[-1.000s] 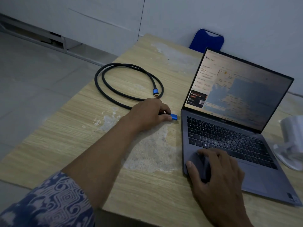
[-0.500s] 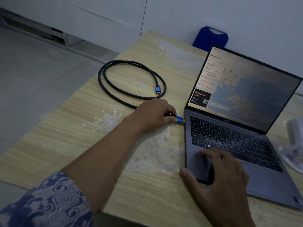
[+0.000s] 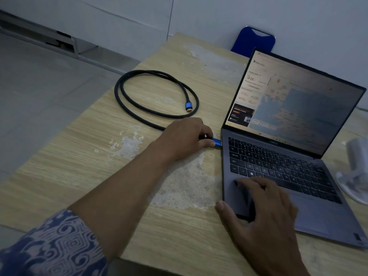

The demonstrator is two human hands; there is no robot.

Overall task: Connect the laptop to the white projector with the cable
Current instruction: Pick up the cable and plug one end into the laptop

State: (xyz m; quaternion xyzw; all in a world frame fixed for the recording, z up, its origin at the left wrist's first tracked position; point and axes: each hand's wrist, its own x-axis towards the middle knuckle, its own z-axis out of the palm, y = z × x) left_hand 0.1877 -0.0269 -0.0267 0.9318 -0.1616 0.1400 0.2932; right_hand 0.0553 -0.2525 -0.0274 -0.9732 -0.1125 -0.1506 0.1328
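A grey laptop (image 3: 310, 206) stands open on the wooden table (image 3: 83, 168), its screen lit. My left hand (image 3: 183, 138) pinches the blue plug (image 3: 217, 142) of a black cable (image 3: 127, 98), and the plug's tip touches the laptop's left edge. The cable lies in a loop behind the hand, with its other blue plug (image 3: 188, 106) loose inside the loop. My right hand (image 3: 264, 214) lies flat on the laptop's front left corner and presses it down. The white projector (image 3: 356, 172) is cut off at the right edge.
A blue chair back (image 3: 253, 41) stands behind the table against the white wall. Worn pale patches mark the tabletop between my arms. The table's left edge drops to a grey tiled floor (image 3: 39, 86).
My left hand has moved the blue plug to the right, from a small gap away to the laptop's left edge. My right hand has stayed on the laptop's corner.
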